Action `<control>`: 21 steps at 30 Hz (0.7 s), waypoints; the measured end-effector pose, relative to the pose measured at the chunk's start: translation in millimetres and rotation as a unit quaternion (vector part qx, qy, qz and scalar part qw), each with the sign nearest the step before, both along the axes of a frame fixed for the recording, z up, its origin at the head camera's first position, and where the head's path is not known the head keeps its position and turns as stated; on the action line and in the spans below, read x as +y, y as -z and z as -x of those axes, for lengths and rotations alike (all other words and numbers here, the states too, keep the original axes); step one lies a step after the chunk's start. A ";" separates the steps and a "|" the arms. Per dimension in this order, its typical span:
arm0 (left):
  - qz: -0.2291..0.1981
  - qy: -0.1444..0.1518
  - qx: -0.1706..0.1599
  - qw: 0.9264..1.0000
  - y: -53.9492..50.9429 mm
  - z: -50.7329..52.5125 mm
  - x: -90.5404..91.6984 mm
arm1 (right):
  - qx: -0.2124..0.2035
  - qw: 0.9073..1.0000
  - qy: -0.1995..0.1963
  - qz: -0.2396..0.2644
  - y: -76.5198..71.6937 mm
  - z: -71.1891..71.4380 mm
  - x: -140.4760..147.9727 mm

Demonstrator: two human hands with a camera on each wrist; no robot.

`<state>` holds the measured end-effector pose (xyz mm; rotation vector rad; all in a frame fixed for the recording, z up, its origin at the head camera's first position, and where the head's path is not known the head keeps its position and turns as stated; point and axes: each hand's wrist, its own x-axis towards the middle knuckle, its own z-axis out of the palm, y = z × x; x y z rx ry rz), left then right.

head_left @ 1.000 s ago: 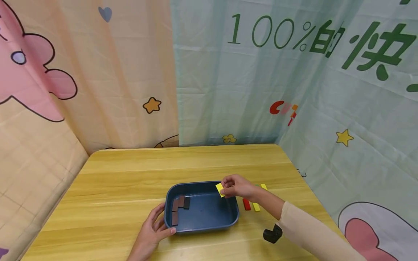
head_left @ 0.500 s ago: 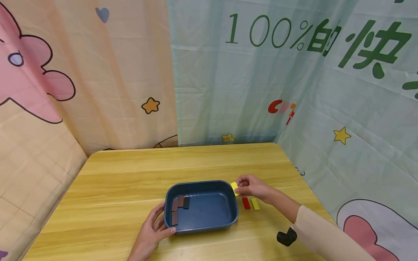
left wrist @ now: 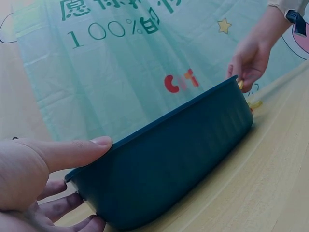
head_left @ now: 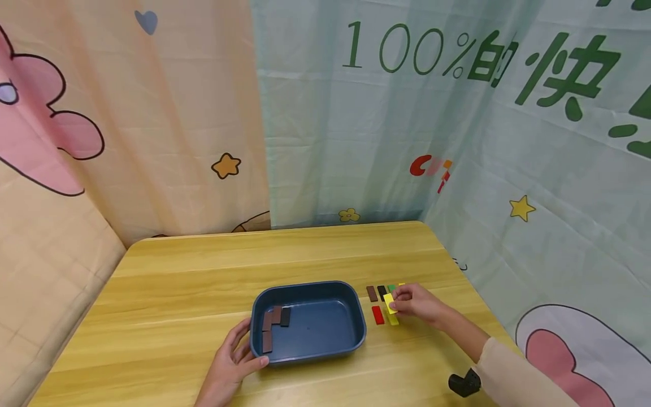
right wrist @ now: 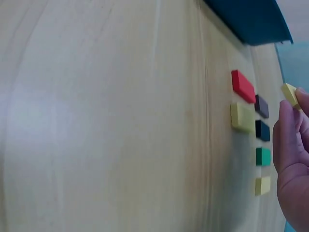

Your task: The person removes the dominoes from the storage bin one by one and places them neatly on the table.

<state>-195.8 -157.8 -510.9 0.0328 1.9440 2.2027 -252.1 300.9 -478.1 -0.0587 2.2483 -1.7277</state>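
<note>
My left hand (head_left: pixel 226 362) holds the near left corner of a dark blue tray (head_left: pixel 325 336), thumb on the rim and fingers against the outer wall. Inside, along its left side, lie three brown blocks (head_left: pixel 267 342) and one black block (head_left: pixel 285 316). My right hand (head_left: pixel 419 305) pinches a flat yellow block (head_left: pixel 389 303) between thumb and fingers, raised over the loose blocks right of the tray. Beneath it on the table are a red block (right wrist: pixel 243 87), another yellow block (right wrist: pixel 242 117), and a row of brown (right wrist: pixel 261 106), black (right wrist: pixel 262 130), green (right wrist: pixel 263 156) and yellow (right wrist: pixel 263 185) blocks.
The wooden table (head_left: pixel 178 294) reaches back to a printed curtain (head_left: pixel 325 141) that hangs behind it and along both sides. A black device (head_left: pixel 464 383) sits at the right wrist, beside the beige sleeve (head_left: pixel 519 376).
My right hand has carried the yellow block rightward, from over the tray's right end to above the loose blocks. The left hand keeps its hold, and the head view has shifted slightly.
</note>
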 end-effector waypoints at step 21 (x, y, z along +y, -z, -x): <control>0.000 -0.004 -0.017 1.000 -0.7 0.6 2.2 | 0.016 0.987 0.042 -0.157 19.3 -11.6 26.8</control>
